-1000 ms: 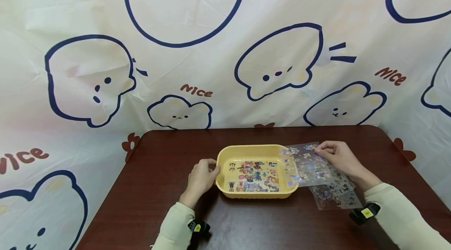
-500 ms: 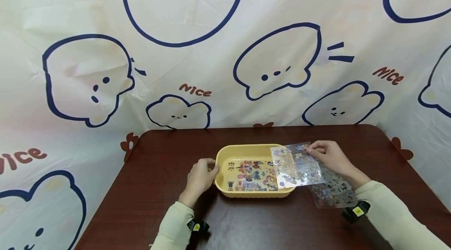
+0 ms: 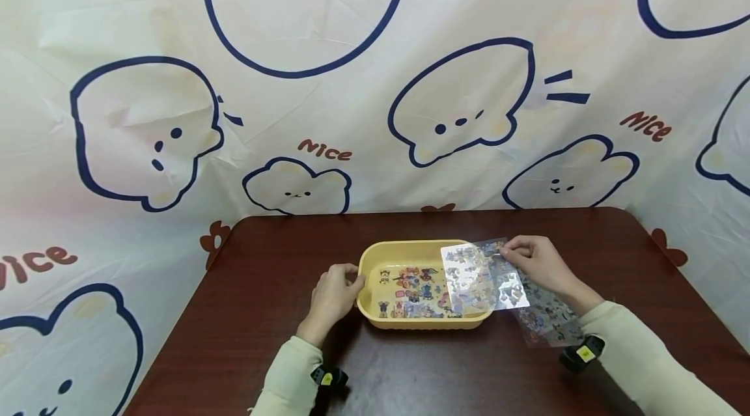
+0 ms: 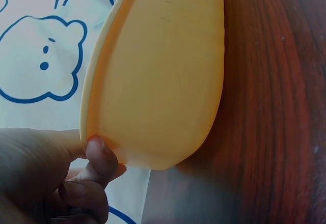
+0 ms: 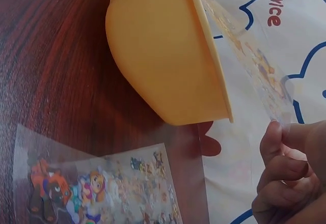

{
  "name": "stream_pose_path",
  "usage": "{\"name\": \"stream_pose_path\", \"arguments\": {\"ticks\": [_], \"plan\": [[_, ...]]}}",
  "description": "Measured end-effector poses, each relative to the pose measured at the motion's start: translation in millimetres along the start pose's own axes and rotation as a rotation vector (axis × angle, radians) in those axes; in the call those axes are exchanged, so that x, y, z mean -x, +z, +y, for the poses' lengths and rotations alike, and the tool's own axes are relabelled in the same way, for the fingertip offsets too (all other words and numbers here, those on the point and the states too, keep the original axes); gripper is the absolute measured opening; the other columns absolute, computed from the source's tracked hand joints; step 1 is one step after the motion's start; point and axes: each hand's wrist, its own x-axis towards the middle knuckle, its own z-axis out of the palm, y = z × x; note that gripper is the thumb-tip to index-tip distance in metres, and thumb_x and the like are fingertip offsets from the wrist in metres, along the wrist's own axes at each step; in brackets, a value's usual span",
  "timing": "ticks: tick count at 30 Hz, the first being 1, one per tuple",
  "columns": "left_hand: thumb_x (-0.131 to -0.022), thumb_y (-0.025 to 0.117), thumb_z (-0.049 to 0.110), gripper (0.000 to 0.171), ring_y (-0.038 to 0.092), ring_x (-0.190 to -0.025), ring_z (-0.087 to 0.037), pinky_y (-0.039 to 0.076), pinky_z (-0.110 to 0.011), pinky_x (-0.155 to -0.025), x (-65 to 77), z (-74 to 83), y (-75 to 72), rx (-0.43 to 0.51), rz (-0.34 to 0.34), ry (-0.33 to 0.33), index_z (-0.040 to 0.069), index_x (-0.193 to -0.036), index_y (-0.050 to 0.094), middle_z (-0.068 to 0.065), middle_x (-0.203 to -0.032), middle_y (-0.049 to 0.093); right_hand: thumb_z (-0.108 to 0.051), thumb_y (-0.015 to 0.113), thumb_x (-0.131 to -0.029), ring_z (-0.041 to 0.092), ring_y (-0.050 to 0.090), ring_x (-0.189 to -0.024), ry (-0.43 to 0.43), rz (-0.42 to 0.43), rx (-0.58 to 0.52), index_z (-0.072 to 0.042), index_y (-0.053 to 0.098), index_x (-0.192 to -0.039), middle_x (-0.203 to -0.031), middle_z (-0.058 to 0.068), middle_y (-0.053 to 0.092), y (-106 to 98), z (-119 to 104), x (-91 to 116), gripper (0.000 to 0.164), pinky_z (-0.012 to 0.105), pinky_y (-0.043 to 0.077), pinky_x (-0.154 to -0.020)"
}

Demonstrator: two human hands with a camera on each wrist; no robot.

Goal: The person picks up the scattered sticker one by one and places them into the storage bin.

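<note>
A yellow plastic tray (image 3: 377, 323) stands on the table, with a sheet of cartoon stickers (image 3: 418, 289) lying inside it. My left hand (image 3: 331, 295) pinches the tray's left rim between thumb and finger; the left wrist view shows this grip close up. With thumb and forefinger my right hand (image 3: 538, 263) pinches a clear sticker sheet (image 3: 476, 278) by its far right corner. That sheet slants over the tray's right rim and catches the light. Below my right hand, more clear sticker sheets (image 5: 97, 188) lie overlapping on the table, partly hidden by the hand and the held sheet.
The dark brown wooden table (image 3: 263, 260) reaches back to a pale cloth backdrop (image 3: 363, 110) printed with blue-outlined bears. Each wrist carries a small black camera, and both arms have pale sleeves (image 3: 287, 377).
My right hand has moved left, carrying the clear sticker sheet further over the tray. The left hand keeps its hold on the rim.
</note>
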Motion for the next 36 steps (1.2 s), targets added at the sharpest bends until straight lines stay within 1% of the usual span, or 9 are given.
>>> {"name": "stream_pose_path", "arguments": {"ticks": [4,7,10,14,17,21,27,30,36], "plan": [[-0.096,0.065,0.029,0.033,0.059,-0.052,-0.009,0.043,-0.031,-0.061,0.2,-0.2,0.2,0.005,-0.004,-0.001,0.008,-0.121,0.071,0.006,-0.062,0.066,-0.014,0.059,-0.102,0.004,0.033,-0.045,0.012,0.012,0.022,0.006,0.068,-0.103,-0.056,0.0,0.053,3,-2,-2,0.022,0.026,0.033,-0.043],[-0.096,0.065,0.028,0.033,0.059,-0.052,-0.01,0.042,-0.031,-0.06,0.2,-0.1,0.4,0.01,-0.005,-0.003,0.008,-0.121,0.071,0.006,-0.062,0.066,-0.015,0.06,-0.102,0.004,0.04,-0.048,0.014,0.027,0.036,0.006,0.068,-0.102,-0.067,0.007,0.065,6,-5,-3,0.022,0.026,0.038,-0.045],[-0.097,0.065,0.028,0.032,0.059,-0.052,-0.01,0.042,-0.03,-0.058,0.3,0.0,0.6,0.015,-0.005,-0.004,0.007,-0.121,0.071,0.005,-0.062,0.066,-0.016,0.061,-0.101,0.005,0.041,-0.05,0.009,0.04,0.043,0.005,0.068,-0.102,-0.074,0.009,0.071,8,-8,-4,0.022,0.026,0.039,-0.047],[-0.097,0.065,0.027,0.032,0.059,-0.051,-0.01,0.041,-0.03,-0.058,0.5,0.0,0.6,0.019,-0.005,-0.001,0.007,-0.121,0.071,0.005,-0.062,0.066,-0.015,0.061,-0.101,0.004,0.034,-0.047,0.013,0.04,0.04,0.005,0.068,-0.101,-0.068,0.007,0.069,10,-10,-5,0.022,0.027,0.035,-0.046],[-0.097,0.065,0.028,0.032,0.059,-0.051,-0.01,0.041,-0.03,-0.058,0.7,-0.2,0.5,0.021,-0.002,0.004,0.007,-0.121,0.071,0.004,-0.062,0.067,-0.015,0.061,-0.101,0.004,0.034,-0.047,0.015,0.037,0.03,0.005,0.068,-0.1,-0.065,0.009,0.067,12,-10,-6,0.021,0.026,0.034,-0.045],[-0.097,0.064,0.028,0.032,0.058,-0.05,-0.01,0.042,-0.03,-0.059,0.7,-0.6,0.4,0.024,0.001,0.012,0.007,-0.121,0.071,0.005,-0.06,0.066,-0.015,0.061,-0.101,0.005,0.036,-0.048,0.013,0.03,0.009,0.005,0.068,-0.101,-0.071,0.013,0.071,14,-11,-9,0.021,0.027,0.035,-0.045],[-0.097,0.064,0.028,0.031,0.058,-0.05,-0.009,0.043,-0.031,-0.061,0.6,-0.8,0.1,0.013,0.005,0.014,0.008,-0.12,0.071,0.005,-0.06,0.066,-0.016,0.061,-0.101,0.008,0.053,-0.057,-0.01,0.02,0.013,0.005,0.067,-0.101,-0.09,0.018,0.076,18,-14,-11,0.021,0.029,0.038,-0.048],[-0.097,0.064,0.028,0.032,0.058,-0.05,-0.009,0.044,-0.031,-0.062,0.5,-0.8,0.3,0.011,0.007,0.013,0.008,-0.12,0.071,0.004,-0.06,0.067,-0.016,0.062,-0.101,0.01,0.048,-0.052,-0.005,0.014,0.012,0.004,0.067,-0.1,-0.089,0.018,0.076,21,-16,-12,0.02,0.028,0.038,-0.047],[-0.097,0.064,0.029,0.033,0.058,-0.051,-0.01,0.044,-0.031,-0.061,0.2,-1.1,0.8,0.01,0.002,0.01,0.008,-0.121,0.071,0.005,-0.06,0.066,-0.014,0.062,-0.1,0.015,0.055,-0.055,-0.003,0.007,0.008,0.004,0.067,-0.099,-0.082,0.013,0.076,25,-16,-16,0.018,0.032,0.049,-0.054]]}}
